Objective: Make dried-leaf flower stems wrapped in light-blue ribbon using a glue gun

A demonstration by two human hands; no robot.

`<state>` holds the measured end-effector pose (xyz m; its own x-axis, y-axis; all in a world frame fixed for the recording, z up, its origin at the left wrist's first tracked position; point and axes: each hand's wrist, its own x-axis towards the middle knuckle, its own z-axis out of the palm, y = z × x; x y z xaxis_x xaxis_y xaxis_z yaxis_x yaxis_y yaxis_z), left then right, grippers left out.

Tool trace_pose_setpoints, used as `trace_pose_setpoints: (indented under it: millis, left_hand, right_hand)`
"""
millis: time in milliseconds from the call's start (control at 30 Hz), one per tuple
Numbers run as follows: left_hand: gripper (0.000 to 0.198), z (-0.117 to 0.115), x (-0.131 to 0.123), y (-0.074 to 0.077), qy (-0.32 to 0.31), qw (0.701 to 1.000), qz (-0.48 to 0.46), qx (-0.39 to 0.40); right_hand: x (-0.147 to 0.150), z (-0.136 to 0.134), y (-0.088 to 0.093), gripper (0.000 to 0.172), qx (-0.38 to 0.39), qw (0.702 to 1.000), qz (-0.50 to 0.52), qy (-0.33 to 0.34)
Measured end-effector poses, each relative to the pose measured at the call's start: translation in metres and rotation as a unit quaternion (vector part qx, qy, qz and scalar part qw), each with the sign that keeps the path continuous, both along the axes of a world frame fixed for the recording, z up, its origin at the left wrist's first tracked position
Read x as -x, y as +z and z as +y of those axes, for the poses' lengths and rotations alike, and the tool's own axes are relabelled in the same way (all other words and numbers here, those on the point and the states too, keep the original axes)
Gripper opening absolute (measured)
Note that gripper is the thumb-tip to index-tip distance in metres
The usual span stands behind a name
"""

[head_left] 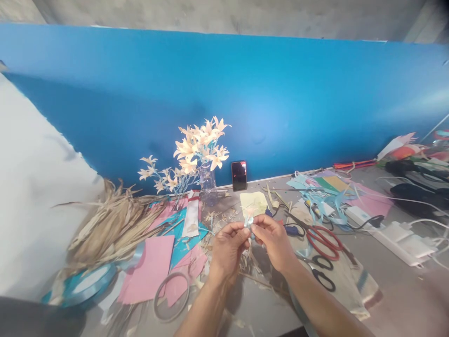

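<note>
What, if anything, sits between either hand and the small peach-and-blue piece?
Nothing visible. The left hand and right hand both pinch the small peach-and-blue piece directly; the yellow paper lies beyond it, not between.

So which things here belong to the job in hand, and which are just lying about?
Likely the job:
small flower, pinched by left hand and right hand
similar flowers
blue ribbon roll

Apparently just lying about:
phone
power strip
</note>
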<state>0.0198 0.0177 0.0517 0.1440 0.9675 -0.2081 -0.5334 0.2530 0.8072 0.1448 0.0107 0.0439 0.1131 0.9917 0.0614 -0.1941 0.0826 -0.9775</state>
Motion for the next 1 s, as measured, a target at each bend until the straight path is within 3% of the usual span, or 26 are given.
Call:
trace_pose_setpoints:
  millis: [233, 433, 567, 733, 1000]
  left_hand:
    - [0.033, -0.001, 0.000, -0.002, 0.019, 1.000, 0.015, -0.006]
    - [0.019, 0.001, 0.002, -0.011, 0.050, 0.990, 0.110, -0.077]
    - [0.012, 0.000, 0.002, -0.012, 0.079, 0.968, 0.195, -0.134]
    - [0.005, -0.002, 0.001, -0.011, 0.153, 0.917, 0.281, -0.239]
    - [0.016, -0.004, 0.000, -0.015, 0.133, 0.919, 0.275, -0.249]
  right_hand:
    - [-0.005, -0.001, 0.005, 0.030, -0.006, 1.000, -0.017, 0.003]
    - [-0.004, -0.002, 0.010, 0.028, -0.019, 0.998, -0.048, -0.021]
    - [-0.002, -0.002, 0.010, 0.023, -0.025, 0.996, -0.080, -0.032]
    - [0.000, 0.000, 0.008, 0.022, -0.025, 0.994, -0.096, -0.037]
    - [0.000, 0.000, 0.007, 0.022, -0.029, 0.994, -0.097, -0.032]
